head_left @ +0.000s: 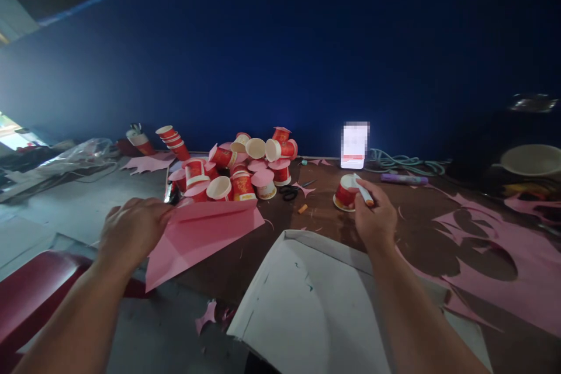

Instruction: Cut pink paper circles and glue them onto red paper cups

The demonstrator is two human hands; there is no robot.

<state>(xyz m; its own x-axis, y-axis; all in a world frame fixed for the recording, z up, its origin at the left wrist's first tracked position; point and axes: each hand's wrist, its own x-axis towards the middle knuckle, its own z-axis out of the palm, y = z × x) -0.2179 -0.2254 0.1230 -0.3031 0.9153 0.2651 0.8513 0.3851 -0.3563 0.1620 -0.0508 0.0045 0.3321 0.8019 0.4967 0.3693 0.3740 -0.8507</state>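
Two bare hands work over a brown table (pixel 307 210) in front of a dark blue wall (pixel 307 41). The left hand (pixel 131 228) lies on the near-left corner of a folded pink sheet (pixel 197 236), fingers curled over its edge; whether they pinch the paper or only press on it I cannot tell. The sheet slopes from the table edge toward the person.

The right hand (pixel 372 216) is closed around a white marker (pixel 363 191), its tip pointing up and left, touching the top of a single red cup (pixel 346 193) that stands alone on the table, just in front of the hand.

Many red cups (pixel 236 166) lie heaped behind the pink sheet, some upright, some tipped, several capped with pink paper. Scissors (pixel 289 191) lie between the heap and the lone cup. A lit phone (pixel 355 145) stands against the wall, with a coiled cable (pixel 403 162) and a purple pen (pixel 403 179) to its right. Large pink offcuts (pixel 504 257) with round holes cover the table's right side. A white board (pixel 307 304) lies nearest the person, between the forearms.
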